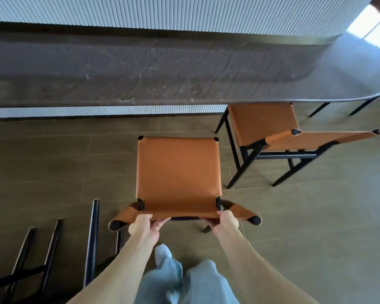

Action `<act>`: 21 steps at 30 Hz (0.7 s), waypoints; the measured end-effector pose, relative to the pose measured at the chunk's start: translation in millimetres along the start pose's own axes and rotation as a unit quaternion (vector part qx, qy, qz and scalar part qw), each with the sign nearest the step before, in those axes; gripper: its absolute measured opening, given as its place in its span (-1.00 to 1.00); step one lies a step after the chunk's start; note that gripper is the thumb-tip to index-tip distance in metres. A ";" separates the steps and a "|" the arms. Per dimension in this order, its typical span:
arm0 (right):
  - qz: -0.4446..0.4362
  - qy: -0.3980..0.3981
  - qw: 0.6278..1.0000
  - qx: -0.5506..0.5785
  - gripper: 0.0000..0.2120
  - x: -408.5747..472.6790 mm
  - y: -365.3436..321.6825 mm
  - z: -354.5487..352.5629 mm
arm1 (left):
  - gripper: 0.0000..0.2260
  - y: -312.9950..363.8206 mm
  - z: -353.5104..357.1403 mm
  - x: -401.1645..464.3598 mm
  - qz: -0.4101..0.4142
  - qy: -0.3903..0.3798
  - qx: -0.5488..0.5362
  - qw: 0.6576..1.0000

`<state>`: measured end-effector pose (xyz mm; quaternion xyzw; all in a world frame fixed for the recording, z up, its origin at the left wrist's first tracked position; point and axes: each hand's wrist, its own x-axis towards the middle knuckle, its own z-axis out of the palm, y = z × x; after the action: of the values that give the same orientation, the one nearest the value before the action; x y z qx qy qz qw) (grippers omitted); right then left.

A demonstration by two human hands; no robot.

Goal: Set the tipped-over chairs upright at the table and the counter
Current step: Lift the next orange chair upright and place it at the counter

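Observation:
An upright chair [177, 174] with a tan leather seat and black frame stands right below me, facing the dark stone counter [154, 69]. My left hand [144, 224] and my right hand [225, 222] both grip the top edge of its leather backrest. A second tan chair [263, 126] stands upright to the right, its seat partly under the counter's edge. At the lower left, black chair legs [92, 238] stick up from a chair whose seat is out of view.
The counter runs across the frame above a ribbed white panel [110, 111] and curves away at the right. Black legs [318, 109] show under its right end. Tiled floor [316, 216] lies open to the right. My legs in light jeans [184, 279] are at the bottom.

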<state>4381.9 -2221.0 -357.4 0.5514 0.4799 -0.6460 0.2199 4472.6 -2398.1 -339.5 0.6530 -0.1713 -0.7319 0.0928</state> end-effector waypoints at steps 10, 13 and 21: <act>-0.059 -0.029 0.998 0.008 -0.64 30.6 -61.4 61.7 | -0.53 31.2 83.3 27.1 0.005 -0.044 -0.017 0.999; -0.068 -0.042 0.997 -0.008 -0.59 43.7 -90.2 84.4 | -0.54 36.5 117.4 37.3 0.011 -0.044 -0.013 0.999; -0.059 -0.101 0.993 -0.019 -0.64 67.8 -149.8 143.6 | -0.55 61.0 192.0 71.2 0.025 -0.055 0.000 0.998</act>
<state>4168.1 -2262.0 -373.3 0.4498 0.4990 -0.7012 0.2388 4268.3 -2455.2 -365.6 0.6072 -0.1922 -0.7643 0.1013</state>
